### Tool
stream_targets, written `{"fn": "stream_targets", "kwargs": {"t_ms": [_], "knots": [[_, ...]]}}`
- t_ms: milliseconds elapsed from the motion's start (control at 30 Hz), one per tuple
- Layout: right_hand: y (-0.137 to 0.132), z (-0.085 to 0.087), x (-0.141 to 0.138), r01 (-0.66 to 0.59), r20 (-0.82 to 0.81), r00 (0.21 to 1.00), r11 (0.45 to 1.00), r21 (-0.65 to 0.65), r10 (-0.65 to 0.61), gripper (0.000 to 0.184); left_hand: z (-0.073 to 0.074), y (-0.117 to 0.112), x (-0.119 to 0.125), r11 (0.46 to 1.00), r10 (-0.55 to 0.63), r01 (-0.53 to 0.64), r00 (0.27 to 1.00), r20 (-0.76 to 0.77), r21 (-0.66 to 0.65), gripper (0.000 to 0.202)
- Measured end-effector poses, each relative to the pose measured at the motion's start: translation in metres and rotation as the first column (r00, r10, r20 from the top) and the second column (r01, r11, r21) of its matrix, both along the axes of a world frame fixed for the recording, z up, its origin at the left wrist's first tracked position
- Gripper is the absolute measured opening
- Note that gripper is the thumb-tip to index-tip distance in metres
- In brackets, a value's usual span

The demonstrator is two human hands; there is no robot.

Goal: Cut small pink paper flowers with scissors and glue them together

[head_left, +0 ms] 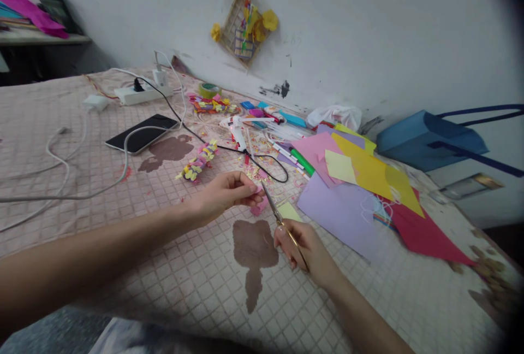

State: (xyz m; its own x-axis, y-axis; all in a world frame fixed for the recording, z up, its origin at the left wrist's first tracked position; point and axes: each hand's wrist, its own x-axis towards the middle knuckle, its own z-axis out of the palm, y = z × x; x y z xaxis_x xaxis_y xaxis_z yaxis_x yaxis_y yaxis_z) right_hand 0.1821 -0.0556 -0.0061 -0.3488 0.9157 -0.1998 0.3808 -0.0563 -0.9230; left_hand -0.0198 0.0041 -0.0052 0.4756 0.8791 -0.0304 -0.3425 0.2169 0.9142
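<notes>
My left hand point(235, 190) pinches a small pink paper piece point(257, 189) over the middle of the table. In my right hand point(305, 245) is a pair of scissors point(275, 207) with gold handles, its blades pointing up and left beside the pink paper. Whether the blades touch the paper I cannot make out. Below my left fingertips lies another bit of pink paper point(259, 207), and a pale yellow slip point(289, 211) rests just past the scissors. Left of these sits a stick-like bundle of purple, yellow and pink paper petals point(197, 163).
A white glue gun point(235, 127) with a black cord stands among paper scraps. Coloured sheets, including a purple sheet point(339, 212), spread to the right near a blue bag point(429, 138). At left are a black phone or tablet point(141, 134), a power strip point(139, 94) and loose cables.
</notes>
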Motion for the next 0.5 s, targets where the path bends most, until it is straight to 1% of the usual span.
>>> {"fn": "stream_targets", "kwargs": {"t_ms": [67,167,333,400,433,500], "knots": [[-0.001,0.003,0.0,-0.016,-0.025,1.0,1.0,-0.013,0.016,0.036,0.0,0.001,0.0,1.0,-0.016,0.016,1.0,-0.007,0.009,0.016],[-0.001,0.006,0.0,-0.019,-0.011,1.0,1.0,-0.018,0.019,0.037,0.0,0.001,0.0,0.999,-0.038,0.038,0.999,-0.022,0.011,0.015],[0.002,0.003,0.002,-0.008,0.0,1.0,1.0,-0.012,0.008,0.038,0.004,0.004,-0.002,0.999,-0.035,0.034,0.997,-0.071,-0.017,0.016],[0.003,0.003,0.003,0.002,-0.016,1.0,1.0,-0.011,-0.002,0.038,0.007,0.009,-0.007,1.0,-0.012,0.015,0.99,-0.142,0.017,0.016],[0.004,0.004,0.003,0.011,-0.021,1.0,1.0,-0.005,-0.011,0.039,0.009,0.013,-0.01,0.998,0.004,0.008,0.979,-0.205,0.055,0.015],[0.005,0.005,0.004,0.033,-0.013,0.999,0.999,0.012,-0.032,0.04,0.011,0.021,-0.018,0.981,0.045,0.028,0.93,-0.365,0.191,0.014]]}}
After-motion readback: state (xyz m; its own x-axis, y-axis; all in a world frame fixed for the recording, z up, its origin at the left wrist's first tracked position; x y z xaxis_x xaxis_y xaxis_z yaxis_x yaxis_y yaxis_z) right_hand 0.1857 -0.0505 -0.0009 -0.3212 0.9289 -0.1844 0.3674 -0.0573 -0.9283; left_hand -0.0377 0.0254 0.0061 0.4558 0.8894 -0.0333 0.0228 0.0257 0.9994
